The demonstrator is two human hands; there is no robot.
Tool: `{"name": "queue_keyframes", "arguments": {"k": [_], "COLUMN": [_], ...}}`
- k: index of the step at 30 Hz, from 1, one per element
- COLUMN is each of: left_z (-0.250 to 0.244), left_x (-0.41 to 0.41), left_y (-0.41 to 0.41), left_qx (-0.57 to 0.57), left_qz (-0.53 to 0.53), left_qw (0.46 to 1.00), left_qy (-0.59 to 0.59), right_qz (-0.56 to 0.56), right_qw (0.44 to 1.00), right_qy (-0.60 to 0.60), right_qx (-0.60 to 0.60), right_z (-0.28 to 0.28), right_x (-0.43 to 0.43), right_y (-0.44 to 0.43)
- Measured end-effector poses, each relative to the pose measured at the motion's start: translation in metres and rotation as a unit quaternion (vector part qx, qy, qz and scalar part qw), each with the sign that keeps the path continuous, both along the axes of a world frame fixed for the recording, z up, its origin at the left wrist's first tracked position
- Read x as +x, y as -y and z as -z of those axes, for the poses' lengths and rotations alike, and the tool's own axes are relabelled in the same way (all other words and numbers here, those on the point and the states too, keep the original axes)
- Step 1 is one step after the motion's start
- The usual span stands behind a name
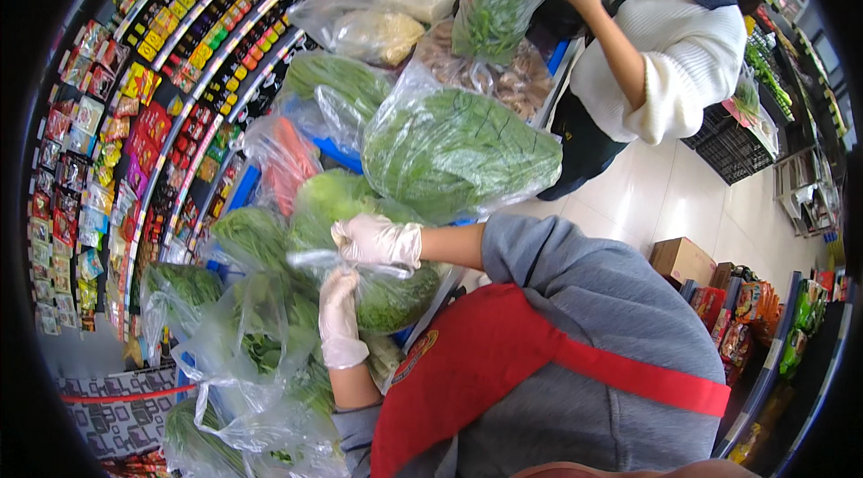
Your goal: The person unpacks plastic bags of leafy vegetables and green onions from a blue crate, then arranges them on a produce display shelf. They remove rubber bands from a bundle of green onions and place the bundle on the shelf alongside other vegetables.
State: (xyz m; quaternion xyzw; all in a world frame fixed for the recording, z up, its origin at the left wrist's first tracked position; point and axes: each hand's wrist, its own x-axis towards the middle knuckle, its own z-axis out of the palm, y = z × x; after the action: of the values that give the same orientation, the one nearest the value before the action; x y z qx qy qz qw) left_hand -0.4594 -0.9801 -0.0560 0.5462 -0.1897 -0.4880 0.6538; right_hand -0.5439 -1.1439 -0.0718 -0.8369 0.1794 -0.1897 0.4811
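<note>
Both of my hands wear thin white gloves and meet at the gathered neck of a clear plastic bag [398,301] of green leafy vegetables. My right hand [379,242] is closed on the twisted plastic from above. Just below it, my left hand [339,316] pinches the same neck with its fingertips. Beyond my knuckles sits a bag of pale green lettuce [334,195]. To the left of my hands lies a bag of feathery greens [249,235]. An open-mouthed clear bag of leafy greens [259,343] rests beside my left wrist.
A large bag of long green leaves [465,148], a bag of carrots [286,158] and a bag of brown mushrooms [526,77] fill the blue-edged display. Another person [667,67] stands at the upper right, holding paper and a bag of greens [499,13]. Stocked shelves [202,40] curve along the left.
</note>
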Motion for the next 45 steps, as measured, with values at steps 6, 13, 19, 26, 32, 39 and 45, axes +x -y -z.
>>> {"name": "queue_keyframes", "arguments": {"k": [6, 13, 19, 26, 32, 39, 45], "left_z": [0.008, 0.002, -0.032, -0.054, -0.063, -0.086, -0.037], "left_x": [-0.014, -0.026, -0.049, -0.056, -0.058, -0.055, 0.007], "left_y": [-0.006, -0.012, -0.009, -0.009, -0.066, -0.066, -0.052], "left_qx": [0.054, 0.013, -0.024, -0.169, -0.106, -0.103, 0.081], "left_qz": [0.011, -0.092, 0.024, 0.099, 0.126, 0.035, -0.103], "left_qw": [0.864, 0.976, 0.97, 0.726, 0.717, 0.73, 0.729], "left_qy": [0.5, 0.199, 0.241, 0.66, 0.677, 0.674, 0.672], "right_qz": [0.052, -0.031, -0.105, -0.111, -0.03, -0.074, -0.11], "right_qw": [0.998, 0.985, 0.982, 0.912, 0.852, 0.869, 0.974], "right_qy": [-0.003, 0.025, -0.02, 0.293, 0.036, 0.159, 0.097], "right_qx": [-0.03, -0.166, -0.157, -0.265, 0.522, 0.463, 0.176], "right_z": [0.011, -0.019, -0.02, 0.045, 0.009, -0.05, -0.018], "right_x": [0.008, -0.005, 0.0, 0.018, 0.016, -0.018, -0.059], "right_y": [-0.001, -0.002, 0.017, 0.065, 0.063, 0.079, 0.061]}}
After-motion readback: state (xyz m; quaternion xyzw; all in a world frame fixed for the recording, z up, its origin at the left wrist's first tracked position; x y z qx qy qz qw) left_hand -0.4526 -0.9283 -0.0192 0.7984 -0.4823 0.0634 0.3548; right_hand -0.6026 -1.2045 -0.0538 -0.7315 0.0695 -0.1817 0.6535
